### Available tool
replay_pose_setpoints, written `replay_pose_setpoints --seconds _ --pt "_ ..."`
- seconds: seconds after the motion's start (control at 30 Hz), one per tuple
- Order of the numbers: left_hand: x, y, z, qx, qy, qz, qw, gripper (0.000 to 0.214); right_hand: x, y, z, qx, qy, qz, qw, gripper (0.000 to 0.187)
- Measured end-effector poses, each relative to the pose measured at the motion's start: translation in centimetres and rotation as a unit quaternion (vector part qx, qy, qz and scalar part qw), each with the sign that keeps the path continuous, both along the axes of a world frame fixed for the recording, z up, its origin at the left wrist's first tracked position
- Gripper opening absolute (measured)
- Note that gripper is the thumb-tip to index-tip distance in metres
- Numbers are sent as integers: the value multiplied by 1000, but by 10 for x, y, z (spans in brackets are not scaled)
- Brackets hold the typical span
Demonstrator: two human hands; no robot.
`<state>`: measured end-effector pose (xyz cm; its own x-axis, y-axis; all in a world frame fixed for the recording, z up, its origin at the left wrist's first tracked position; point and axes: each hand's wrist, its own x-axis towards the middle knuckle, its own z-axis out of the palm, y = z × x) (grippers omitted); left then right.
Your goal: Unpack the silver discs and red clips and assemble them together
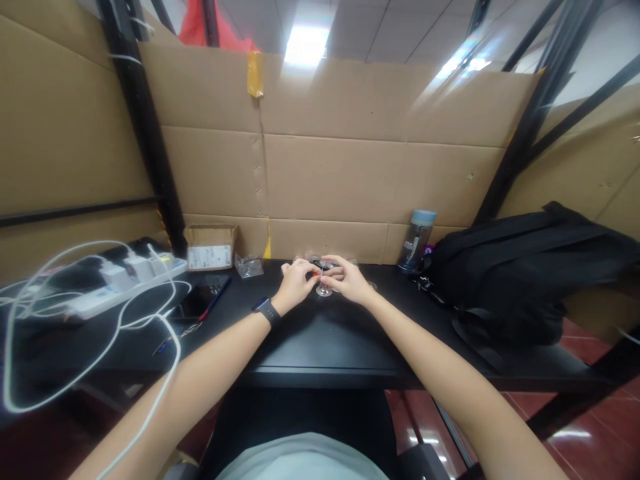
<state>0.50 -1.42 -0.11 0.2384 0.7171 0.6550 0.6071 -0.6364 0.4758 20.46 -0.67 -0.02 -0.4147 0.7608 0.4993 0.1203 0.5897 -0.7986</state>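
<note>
At the middle of the black desk [330,333], near its back edge, both hands meet around a small clear stemmed glass [323,291] with a round foot. My right hand [351,281] has its fingertips closed at the thin stem. On the other side my left hand [296,281], with a dark watch on its wrist, pinches close to the stem; a speck of red shows at its fingertips, too small to name. Behind the fingers lie more clear pieces, mostly covered by the hands.
To the left are a white power strip [95,301] with looping white cables, a phone [203,299], an opened cardboard box [210,248] and a clear plastic bag [249,267]. A bottle [416,241] and black backpack [510,273] stand right. A cardboard wall [330,180] closes the back.
</note>
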Motion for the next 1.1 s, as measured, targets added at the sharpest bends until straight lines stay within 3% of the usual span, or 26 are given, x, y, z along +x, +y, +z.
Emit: replay_pose_setpoints --seconds 0.1,0.2,0.3,0.43,0.57,0.63,0.8,1.1 --pt "1 5 -5 -4 -50 -21 999 12 -3 2 -2 -73 47 4 996 60" --pt "3 14 -8 -43 -131 -88 987 18 -2 4 -1 -88 73 -9 993 66" --pt "5 19 -9 -118 -250 -155 948 31 0 4 1 -9 57 -41 997 68" --pt "5 15 -9 -295 -337 -234 863 45 2 0 6 147 -48 -78 985 64" --pt "3 10 -8 -345 -379 -293 808 45 3 0 7 208 -91 -104 968 62" --pt "2 10 -7 -343 -396 -295 799 41 4 3 6 214 -82 -117 966 57" --pt "1 13 -8 -309 -408 -332 792 41 6 6 7 229 -87 -148 958 15" --pt "3 11 -9 -289 -395 -360 794 37 0 2 7 278 -88 -149 945 5"
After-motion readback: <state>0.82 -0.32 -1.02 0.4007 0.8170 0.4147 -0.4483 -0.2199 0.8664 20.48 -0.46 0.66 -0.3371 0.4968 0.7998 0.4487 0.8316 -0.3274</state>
